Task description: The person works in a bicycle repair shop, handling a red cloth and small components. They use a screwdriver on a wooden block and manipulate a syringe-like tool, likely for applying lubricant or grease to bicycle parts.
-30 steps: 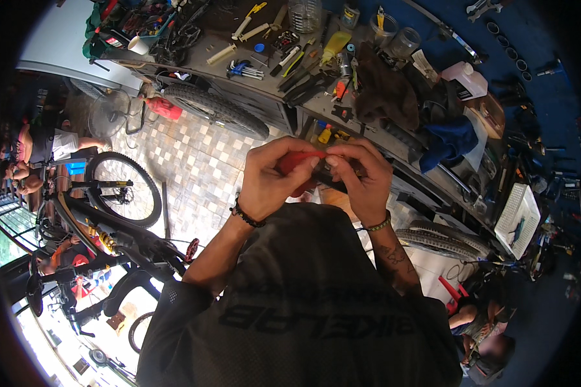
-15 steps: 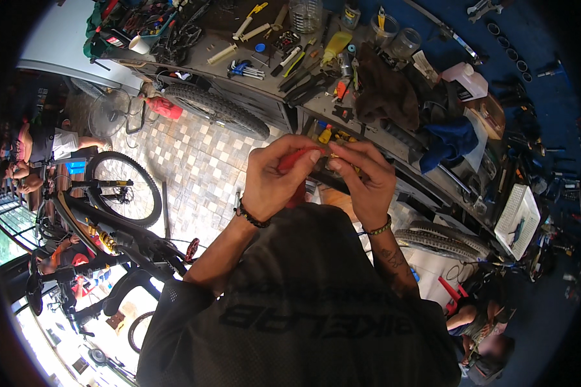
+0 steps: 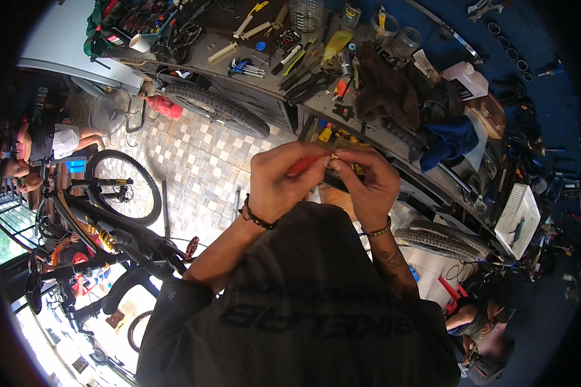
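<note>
Red-handled tool pinched between left hand, right hand.

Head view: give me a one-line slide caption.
Both hands, left hand and right hand, pinch a small red-handled tool before a cluttered workbench, bicycle at left.

Two hands are seen at frame centre: left hand, right hand. One red-handled tool is held between them. One surface is counted across the top. One tyre is leaned below it, two more tyres at right. One bicycle is counted at left, one fan at upper left.
</note>
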Demonstrator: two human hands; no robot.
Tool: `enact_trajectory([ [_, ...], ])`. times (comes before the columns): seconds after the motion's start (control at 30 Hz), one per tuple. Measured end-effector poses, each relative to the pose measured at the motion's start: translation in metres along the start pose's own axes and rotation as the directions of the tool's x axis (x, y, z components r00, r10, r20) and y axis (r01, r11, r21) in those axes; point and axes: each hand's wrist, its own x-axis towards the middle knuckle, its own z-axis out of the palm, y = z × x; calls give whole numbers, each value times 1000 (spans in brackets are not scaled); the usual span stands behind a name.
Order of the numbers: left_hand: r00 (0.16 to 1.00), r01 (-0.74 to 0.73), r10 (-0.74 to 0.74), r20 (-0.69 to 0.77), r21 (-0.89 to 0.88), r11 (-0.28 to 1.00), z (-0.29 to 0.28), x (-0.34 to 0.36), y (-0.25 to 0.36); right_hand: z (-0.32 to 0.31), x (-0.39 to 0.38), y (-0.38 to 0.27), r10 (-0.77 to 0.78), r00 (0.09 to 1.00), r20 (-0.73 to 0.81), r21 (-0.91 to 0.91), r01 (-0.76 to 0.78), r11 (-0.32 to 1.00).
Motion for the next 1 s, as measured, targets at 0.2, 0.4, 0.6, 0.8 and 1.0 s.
enact_trajectory([
  [0.2, 993, -109, 106, 54, 67, 992, -4, 4, -4, -5, 0, 2, 18, 999, 27, -27, -17, 999],
  [0.4, 991, -131, 129, 32, 78, 988, -4, 4, -3, -4, 1, 0, 52, 998, 30, -33, -51, 998],
  [0.6, 985, -169, 166, 42, 112, 979, -1, 5, -4, -6, -1, 5, 112, 992, 59, -1, -112, 994],
  [0.8, 991, 134, -134, 9, -144, 980, 1, 7, 0, 1, 4, 3, 207, 977, 42, 138, -211, 968],
  [1.0, 993, -115, 115, -40, 0, 993, 0, 12, -10, 6, 7, 5, 273, 957, 97, 234, -288, 929],
])
